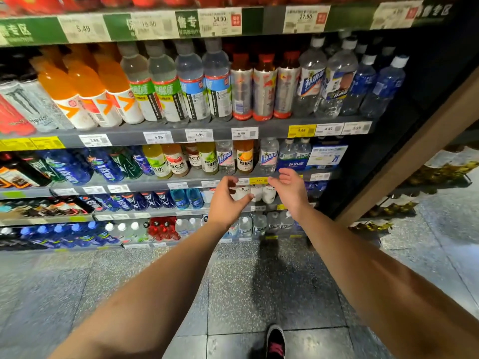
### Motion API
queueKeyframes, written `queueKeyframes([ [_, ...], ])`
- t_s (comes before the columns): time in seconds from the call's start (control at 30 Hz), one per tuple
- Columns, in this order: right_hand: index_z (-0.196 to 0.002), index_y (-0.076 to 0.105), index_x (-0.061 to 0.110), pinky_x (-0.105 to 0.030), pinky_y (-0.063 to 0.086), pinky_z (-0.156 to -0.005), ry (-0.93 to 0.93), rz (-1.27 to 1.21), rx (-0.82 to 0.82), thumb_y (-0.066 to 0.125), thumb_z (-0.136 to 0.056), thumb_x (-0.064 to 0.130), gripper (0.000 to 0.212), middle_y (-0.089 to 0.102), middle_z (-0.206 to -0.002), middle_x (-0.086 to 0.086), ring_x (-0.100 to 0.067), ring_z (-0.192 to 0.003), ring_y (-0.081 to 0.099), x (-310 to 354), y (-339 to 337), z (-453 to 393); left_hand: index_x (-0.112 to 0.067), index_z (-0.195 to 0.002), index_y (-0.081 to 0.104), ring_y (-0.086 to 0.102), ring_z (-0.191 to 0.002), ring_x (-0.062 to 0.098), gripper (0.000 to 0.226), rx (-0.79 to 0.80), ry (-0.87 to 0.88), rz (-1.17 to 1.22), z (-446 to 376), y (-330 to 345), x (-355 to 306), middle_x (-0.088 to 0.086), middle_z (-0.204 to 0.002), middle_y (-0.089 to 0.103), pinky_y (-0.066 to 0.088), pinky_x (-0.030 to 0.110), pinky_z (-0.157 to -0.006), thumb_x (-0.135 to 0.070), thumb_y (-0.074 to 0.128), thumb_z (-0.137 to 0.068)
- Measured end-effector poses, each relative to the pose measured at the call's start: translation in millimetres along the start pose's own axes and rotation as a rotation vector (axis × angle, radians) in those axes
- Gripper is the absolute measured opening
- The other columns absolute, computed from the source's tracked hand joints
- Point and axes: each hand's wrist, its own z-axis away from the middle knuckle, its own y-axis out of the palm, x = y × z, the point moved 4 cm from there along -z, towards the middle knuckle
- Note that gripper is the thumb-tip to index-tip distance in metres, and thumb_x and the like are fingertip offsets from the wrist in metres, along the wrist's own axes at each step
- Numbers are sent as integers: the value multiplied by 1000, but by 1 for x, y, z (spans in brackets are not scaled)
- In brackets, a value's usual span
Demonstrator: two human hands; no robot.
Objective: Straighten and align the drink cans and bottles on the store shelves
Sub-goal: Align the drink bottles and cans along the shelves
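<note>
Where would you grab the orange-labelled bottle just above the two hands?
Probably around its labelled middle, from the open front of the shelf. The orange-labelled bottle stands upright with neighbours close on both sides, so only its front is free. Both the left hand and right hand hang open below it.

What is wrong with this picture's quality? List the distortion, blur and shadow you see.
Head view: wide-angle distortion bows the shelf rails and tilts the orange bottles outward at the left; the top price tags and the lower-left shelves look soft; the right edge of the unit falls into darkness; both hands are fairly sharp; a dark shadow lies on the speckled floor.
</note>
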Motion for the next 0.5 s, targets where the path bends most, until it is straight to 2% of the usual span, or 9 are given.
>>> queueKeyframes([
  [0.07, -132, 51, 7, -23, 44, -89, -21, 21, 9, 76, -85, 26, 57, 57, -122, -7, -16, -109, 55, -6, 6, -11, -19, -115, 53, 59, -101, 16, 50, -8, -20, -2, -9, 6, 7, 1, -113, 59, 48, 16, -73, -36, 80, -78],
  [0.1, -133, 50, 7, -25, 45, -92, -36, 27, 9, 77, -83, 28, 60, 57, -125, -8, -17, -112, 54, -9, 9, -17, -19, -117, 52, 59, -101, 15, 51, -17, -25, 5, -14, 9, 10, 1, -114, 59, 48, 15, -72, -36, 80, -77],
  [0.17, -135, 48, 8, -30, 46, -98, -67, 53, -6, 78, -81, 32, 66, 57, -130, -8, -18, -118, 54, -18, 15, -30, -19, -118, 52, 58, -104, 15, 54, -44, -27, 18, -29, 18, 17, -1, -116, 59, 50, 25, -83, -37, 81, -77],
  [0.23, -136, 48, 11, -29, 44, -98, -102, 81, -29, 78, -81, 35, 68, 56, -132, -5, -17, -120, 53, -27, 20, -45, -20, -118, 52, 57, -106, 14, 55, -66, -20, 38, -45, 27, 24, -3, -117, 59, 50, 31, -90, -38, 82, -76],
  [0.5, -131, 52, 12, -21, 40, -87, -208, 189, -146, 81, -76, 37, 67, 57, -126, -5, -16, -112, 53, -58, 39, -87, -22, -116, 52, 56, -105, 13, 54, -109, -21, 96, -83, 60, 73, -5, -116, 59, 48, 34, -95, -39, 83, -74],
])
